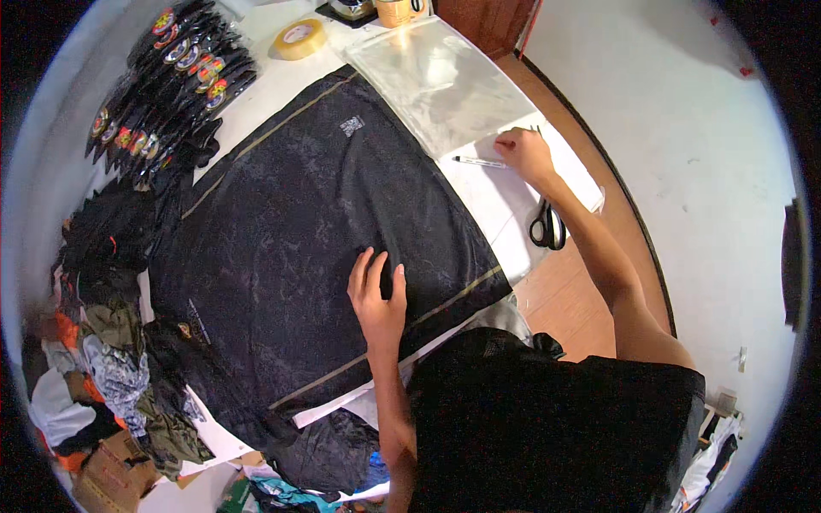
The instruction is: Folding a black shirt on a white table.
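Note:
A black garment (291, 214) with a faint pattern and thin tan stripes lies spread over the white table. My left hand (376, 295) rests on its near part, fingers apart and holding nothing. Off the cloth to the right, my right hand (526, 154) is by the corner of a stack of clear plastic bags (440, 81). Its fingers are curled together; whatever they hold, if anything, is hidden. A white-and-black marker pen (481, 161) lies just left of that hand. Black-handled scissors (547, 227) lie below it, near the table's right edge.
Packed black items with colourful round labels (184, 64) fill the far left. A tape roll (300, 39) and an orange mug (397, 11) stand at the back. Mixed clothes (124, 368) and a cardboard box (115, 470) crowd the near left. A white wall (693, 162) rises on the right.

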